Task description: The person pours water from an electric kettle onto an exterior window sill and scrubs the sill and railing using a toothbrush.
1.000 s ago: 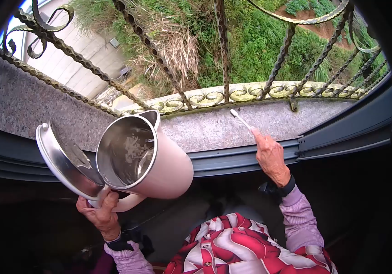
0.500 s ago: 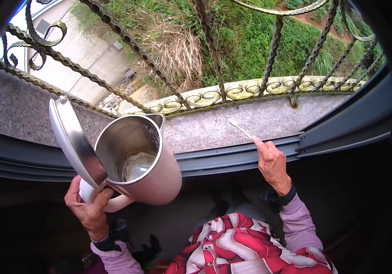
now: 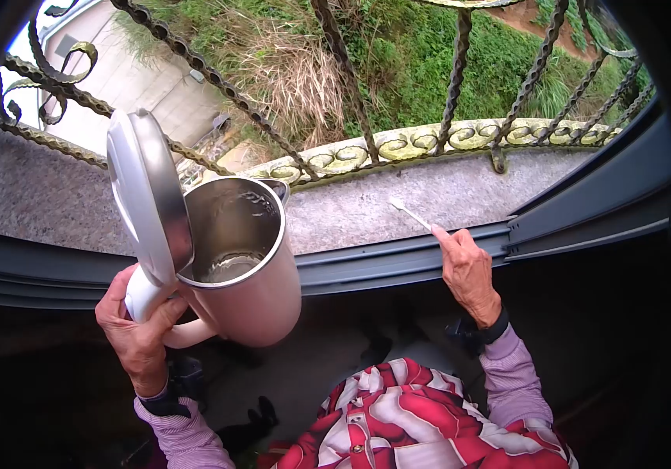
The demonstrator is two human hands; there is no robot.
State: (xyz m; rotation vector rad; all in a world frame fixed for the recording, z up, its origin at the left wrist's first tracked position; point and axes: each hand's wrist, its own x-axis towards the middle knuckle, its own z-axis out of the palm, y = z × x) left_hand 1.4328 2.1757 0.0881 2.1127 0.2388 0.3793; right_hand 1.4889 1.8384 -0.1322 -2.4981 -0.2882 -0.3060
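A pale pink kettle (image 3: 261, 301) hangs over the inner side of the window frame, its white lid (image 3: 144, 195) raised on the left and its mouth facing up. Some clear liquid shows at the bottom of its metal inside. My left hand (image 3: 139, 332) is wrapped round the kettle's handle. On the right, my right hand (image 3: 468, 273) holds a thin white brush (image 3: 411, 213) by its end. The brush's small head points up and left, over the stone sill (image 3: 343, 215); whether it touches the stone I cannot tell.
A dark window frame (image 3: 367, 266) crosses below the sill and rises at the right. Beyond the sill stands a metal railing (image 3: 351, 154) with twisted bars. Outside are grass, bushes and a pale building. A red and white patterned garment covers my front.
The kettle has moved slightly left and tilted more upright, with its lid swinging toward vertical. The liquid has settled lower inside. My right hand keeps its hold on the brush, which has shifted slightly.
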